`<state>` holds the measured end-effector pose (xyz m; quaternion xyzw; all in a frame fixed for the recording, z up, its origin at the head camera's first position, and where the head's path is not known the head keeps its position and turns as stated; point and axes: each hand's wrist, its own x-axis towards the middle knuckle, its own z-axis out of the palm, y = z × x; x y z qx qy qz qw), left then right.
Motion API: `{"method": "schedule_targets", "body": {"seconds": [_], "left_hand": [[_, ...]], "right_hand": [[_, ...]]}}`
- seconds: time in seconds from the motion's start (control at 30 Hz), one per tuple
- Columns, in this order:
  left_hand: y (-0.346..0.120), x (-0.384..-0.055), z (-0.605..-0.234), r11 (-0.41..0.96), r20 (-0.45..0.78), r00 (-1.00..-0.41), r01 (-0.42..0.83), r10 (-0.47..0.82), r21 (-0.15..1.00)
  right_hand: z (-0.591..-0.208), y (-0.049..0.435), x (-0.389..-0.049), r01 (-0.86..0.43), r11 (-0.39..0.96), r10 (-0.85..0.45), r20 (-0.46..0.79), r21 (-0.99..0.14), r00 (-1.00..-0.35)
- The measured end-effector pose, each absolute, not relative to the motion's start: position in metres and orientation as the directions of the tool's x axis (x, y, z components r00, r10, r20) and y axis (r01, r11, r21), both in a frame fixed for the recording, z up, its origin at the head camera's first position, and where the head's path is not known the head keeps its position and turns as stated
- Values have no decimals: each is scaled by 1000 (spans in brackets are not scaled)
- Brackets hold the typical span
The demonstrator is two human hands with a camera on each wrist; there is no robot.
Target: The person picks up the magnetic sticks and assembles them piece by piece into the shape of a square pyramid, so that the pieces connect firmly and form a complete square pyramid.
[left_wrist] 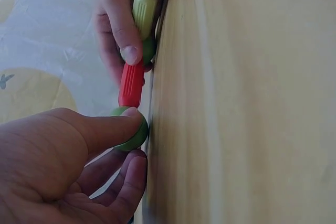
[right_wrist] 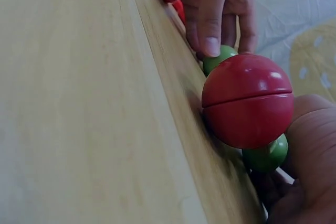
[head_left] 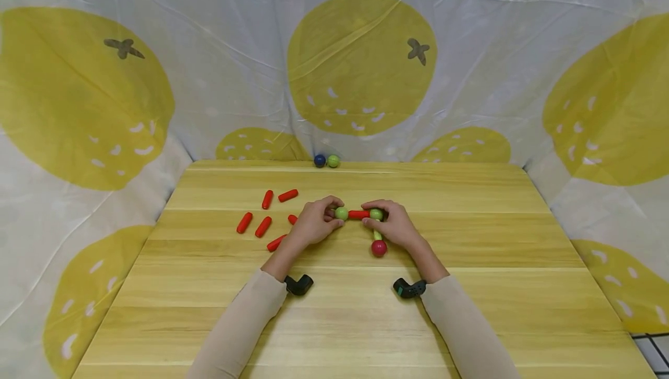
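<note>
White cloth (head_left: 230, 77) printed with large yellow fruit hangs behind and to both sides of a bench (head_left: 345, 321) with a pale, striped wood grain. Against the far edge of the bench, a little left of its middle, a blue ball (head_left: 320, 161) sits just beside a loose green ball (head_left: 333, 161).

Nearer the centre of the bench, between the two hands, a joined piece runs roughly parallel to the far edge. It begins with the left green ball (head_left: 341, 213), continues through a red rod (head_left: 358, 215) and reaches the right green ball (head_left: 376, 214). From there a yellow-green rod (head_left: 378, 234) leads toward the near edge and ends in a crimson ball (head_left: 378, 248), which has a groove around it in the right wrist view.

The person's left hand (head_left: 313, 222) pinches the left green ball between thumb and fingers. The red rod meets that ball; how deeply it is seated cannot be told. The right hand (head_left: 394, 225) grips the right green ball, its thumb lying by the joint with the red rod.

Six loose red rods (head_left: 263, 227) lie scattered toward the left edge of the bench, two of them partly hidden by the left hand and forearm. Beige sleeves (head_left: 240, 321) cover both forearms, and a black device (head_left: 299, 285) sits at each wrist.
</note>
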<state>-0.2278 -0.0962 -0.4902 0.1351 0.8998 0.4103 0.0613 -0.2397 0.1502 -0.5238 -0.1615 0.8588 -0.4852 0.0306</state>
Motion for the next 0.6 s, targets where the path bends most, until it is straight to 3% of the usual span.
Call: {"method": "schedule_targets", "body": {"seconds": [0.27, 0.43, 0.6], "left_hand": [[-110, -225, -485, 638, 32, -937, 263, 349, 724], [-140, -227, -475, 657, 86, -924, 329, 374, 678], [-173, -225, -463, 677, 60, -930, 308, 363, 668]], "right_hand": [[-522, 150, -237, -266, 499, -295, 127, -825, -947], [-520, 154, -235, -267, 517, -314, 110, -814, -943], [-516, 157, -233, -299, 541, -358, 107, -786, -928]]}}
